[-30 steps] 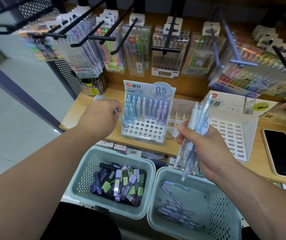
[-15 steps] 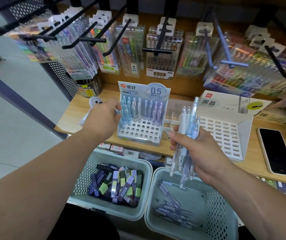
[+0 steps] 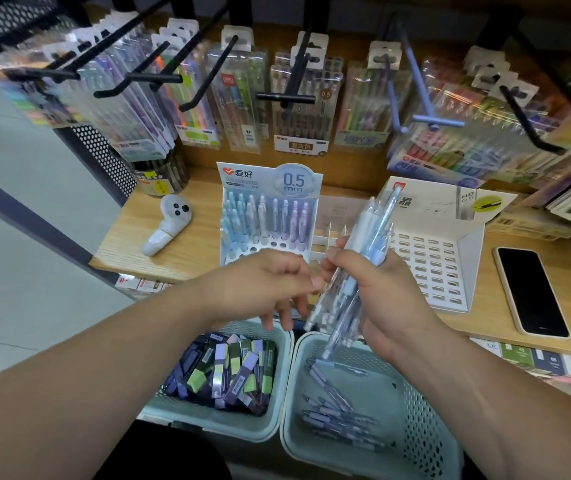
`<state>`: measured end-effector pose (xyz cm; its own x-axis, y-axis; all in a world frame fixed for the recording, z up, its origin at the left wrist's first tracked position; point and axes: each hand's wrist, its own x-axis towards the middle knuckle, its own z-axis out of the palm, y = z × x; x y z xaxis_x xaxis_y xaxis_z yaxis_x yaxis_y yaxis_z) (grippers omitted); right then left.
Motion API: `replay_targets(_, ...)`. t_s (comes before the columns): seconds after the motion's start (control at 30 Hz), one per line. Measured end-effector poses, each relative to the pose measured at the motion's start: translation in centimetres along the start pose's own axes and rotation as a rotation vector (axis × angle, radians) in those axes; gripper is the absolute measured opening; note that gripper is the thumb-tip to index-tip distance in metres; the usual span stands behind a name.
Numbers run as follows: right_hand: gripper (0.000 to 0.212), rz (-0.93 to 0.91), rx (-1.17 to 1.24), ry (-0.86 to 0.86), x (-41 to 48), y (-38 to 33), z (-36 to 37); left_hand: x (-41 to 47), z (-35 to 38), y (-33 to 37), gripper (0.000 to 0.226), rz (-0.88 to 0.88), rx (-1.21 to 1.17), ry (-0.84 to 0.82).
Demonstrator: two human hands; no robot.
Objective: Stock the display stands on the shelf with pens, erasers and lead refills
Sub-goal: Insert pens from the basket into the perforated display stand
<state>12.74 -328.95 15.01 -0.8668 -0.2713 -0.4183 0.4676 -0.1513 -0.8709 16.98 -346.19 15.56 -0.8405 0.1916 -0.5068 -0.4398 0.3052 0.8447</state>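
Centrally, a bundle of pens [image 3: 353, 271] is clamped in the right hand [image 3: 386, 303], tilted with the tops toward one o'clock and the tips hanging over the right basket [image 3: 426, 420]. The left hand [image 3: 259, 285] is held just beside the bundle at its nine o'clock, thumb and forefinger brought together at the pens' barrels; whether one pen is actually pinched cannot be told. At twelve o'clock from the hands, the pen display stand [image 3: 266, 216] is seen on the wooden shelf [image 3: 187, 233], its back rows filled and its front holes bare. At two o'clock an unfilled white slotted stand [image 3: 433, 268] is set, with a phone [image 3: 530, 289] lying beyond it at three o'clock. At six o'clock more pens are left in the right basket; lead refill boxes [image 3: 225, 372] are heaped in the left basket [image 3: 214, 424].
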Motion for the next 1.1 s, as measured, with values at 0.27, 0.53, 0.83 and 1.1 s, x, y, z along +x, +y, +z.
replay_targets(0.27,0.005,-0.043,0.025,0.054,0.2,-0.5,-0.2,0.4,1.5,-0.6,0.013,-0.007,-0.189,0.004)
replay_targets(0.53,0.013,-0.104,0.053,0.154,1.0,-0.7,-0.6,0.5,-0.4,-0.3,0.007,0.055,-0.414,0.292)
replay_targets(0.83,0.014,-0.064,0.005,0.126,0.7,-0.5,-0.6,0.1,-4.4,0.1,0.008,0.226,-0.522,0.616)
replay_targets(1.1,0.023,-0.097,-0.072,0.052,0.3,-0.1,-1.0,1.5,-5.8,-2.7,0.021,0.189,0.361,0.959)
